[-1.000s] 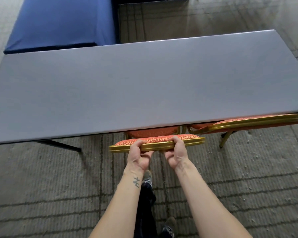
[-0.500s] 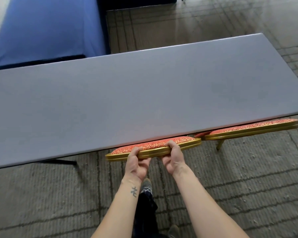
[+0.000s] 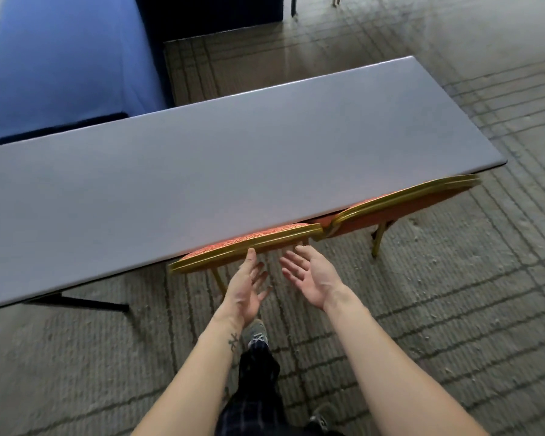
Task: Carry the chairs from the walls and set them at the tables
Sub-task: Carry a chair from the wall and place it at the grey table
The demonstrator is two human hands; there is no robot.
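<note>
A chair with a gold frame and orange patterned back (image 3: 246,243) stands tucked under the near edge of the long grey table (image 3: 221,171). A second chair of the same kind (image 3: 403,202) stands to its right, also tucked under the table. My left hand (image 3: 247,286) is just below the first chair's back rail, fingers spread; its topmost fingertip is at the rail. My right hand (image 3: 309,275) is beside it, palm turned up, fingers relaxed, apart from the chair. Neither hand holds anything.
A table with a blue cloth (image 3: 60,64) stands beyond the grey table at the left. The grey table's black foot (image 3: 85,303) reaches out onto the carpet at the left. Patterned carpet (image 3: 453,309) stretches to the right and behind me. My shoe (image 3: 255,335) is under my hands.
Both hands gripped the chair's top rail and pushed it in under the table. Now both have let go and drawn back, open. My view has shifted left.
</note>
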